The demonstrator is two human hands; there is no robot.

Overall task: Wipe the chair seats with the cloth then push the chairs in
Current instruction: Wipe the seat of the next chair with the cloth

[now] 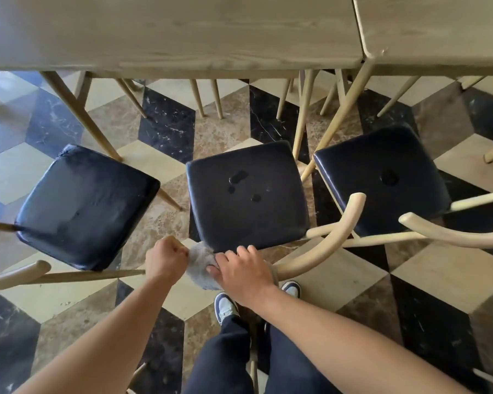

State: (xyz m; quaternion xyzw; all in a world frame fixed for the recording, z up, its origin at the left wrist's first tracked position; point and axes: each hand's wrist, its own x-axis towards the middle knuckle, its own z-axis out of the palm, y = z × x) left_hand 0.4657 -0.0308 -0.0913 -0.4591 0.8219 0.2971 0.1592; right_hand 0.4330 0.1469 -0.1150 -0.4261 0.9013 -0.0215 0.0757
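**A:** Just behind the near edge of the middle seat (246, 194), both hands meet on the cloth (201, 268). It's a pale grey rag, bunched up, hanging between them just above the floor tiles (439, 268).

**B:** And the grip?

**A:** The left hand (165, 258) is a closed fist pinching the cloth's left edge. The right hand (239, 270) lies over the right side, fingers bent down onto the fabric, thumb underneath as far as I can tell. So both hold it; it looks to me like they're folding or regathering it.

**B:** How far along are we?

**A:** Early or middle, I'd judge. The middle seat shows dark wet-looking patches near its centre, and the right seat (382, 177) has one round mark too. The left seat (86, 206) looks duller, streaky; I can't say whether it's been wiped.

**B:** And the chairs themselves?

**A:** All three stand pulled out, well clear of the table (168, 32) at the far side. None is pushed in, so that whole step is left.

**B:** The arms?

**A:** Both forearms reach forward from the near edge, converging at the cloth, right wrist angled inward. The curved chair back (325, 245) sits just right of the right hand, possibly touching it.

**B:** Next?

**A:** I'd expect the cloth to go onto the middle seat, onto those patches.
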